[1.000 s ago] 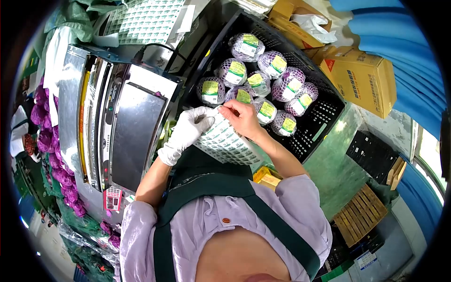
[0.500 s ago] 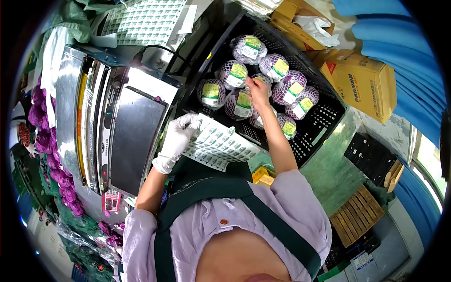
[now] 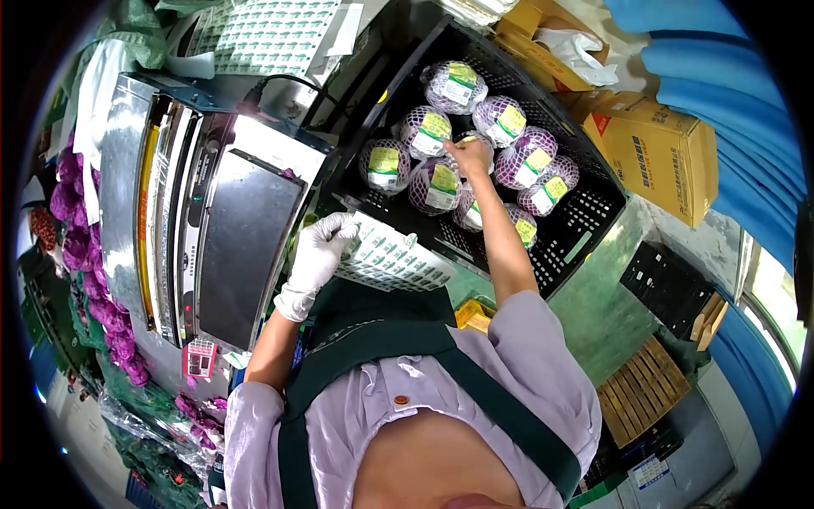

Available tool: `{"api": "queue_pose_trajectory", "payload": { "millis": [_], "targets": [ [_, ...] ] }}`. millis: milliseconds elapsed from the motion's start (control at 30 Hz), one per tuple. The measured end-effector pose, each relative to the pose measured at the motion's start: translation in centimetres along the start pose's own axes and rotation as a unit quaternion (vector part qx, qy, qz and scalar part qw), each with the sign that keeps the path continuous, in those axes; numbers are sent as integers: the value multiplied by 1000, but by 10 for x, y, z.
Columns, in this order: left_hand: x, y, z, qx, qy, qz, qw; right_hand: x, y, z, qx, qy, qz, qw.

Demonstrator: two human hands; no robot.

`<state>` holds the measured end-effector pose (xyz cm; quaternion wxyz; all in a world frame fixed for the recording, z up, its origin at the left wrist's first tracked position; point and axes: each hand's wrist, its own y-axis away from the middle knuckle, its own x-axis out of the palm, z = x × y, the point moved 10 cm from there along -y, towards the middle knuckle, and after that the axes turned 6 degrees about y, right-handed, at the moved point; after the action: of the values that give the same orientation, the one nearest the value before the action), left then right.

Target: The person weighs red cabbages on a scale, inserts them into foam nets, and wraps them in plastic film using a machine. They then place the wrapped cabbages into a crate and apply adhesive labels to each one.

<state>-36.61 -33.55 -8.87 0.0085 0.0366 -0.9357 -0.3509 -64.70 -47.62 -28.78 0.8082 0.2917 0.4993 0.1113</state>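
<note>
My left hand point(image 3: 317, 254), in a white glove, pinches the upper left corner of a sheet of green-and-white stickers point(image 3: 394, 256). That sheet hangs before my apron, slightly bent. My bare right hand point(image 3: 471, 156) reaches into a black crate point(image 3: 578, 261), fingertips together at the top of a netted ball; they hide what lies between them. Several round purple balls in white netting, apparently red cabbages point(image 3: 458, 87), lie in the crate. Yellow-green and white labels point(image 3: 443, 187) show on most of them.
On the left stands a metal-topped machine point(image 3: 250, 246) with a cable. More sticker sheets point(image 3: 263, 38) lie behind it. Cardboard boxes point(image 3: 653, 153) are beyond the crate, near a blue curtain point(image 3: 721, 76). A wooden slatted pallet point(image 3: 644, 390) and purple bundles point(image 3: 110, 314) flank me.
The sticker sheet has tilted, and its lower right edge has drawn up and leftward. My right hand has shifted slightly over the same ball. The view has moved a little.
</note>
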Motion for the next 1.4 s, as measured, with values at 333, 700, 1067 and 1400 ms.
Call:
{"api": "queue_pose_trajectory", "payload": {
  "millis": [333, 700, 1067, 1400],
  "targets": [
    [4, 6, 5, 9, -9, 27, 1000, 61, 65, 75, -183, -327, 71, 924],
    [1, 13, -1, 21, -31, 30, 999, 26, 58, 48, -112, -63, -58, 990],
    [4, 9, 9, 28, -56, 53, 997, 19, 102, -65, 79, -342, 8, 936],
    [16, 10, -1, 31, -103, 59, 992, 11, 95, -109, 53, -284, -79, 954]
  ]
}}
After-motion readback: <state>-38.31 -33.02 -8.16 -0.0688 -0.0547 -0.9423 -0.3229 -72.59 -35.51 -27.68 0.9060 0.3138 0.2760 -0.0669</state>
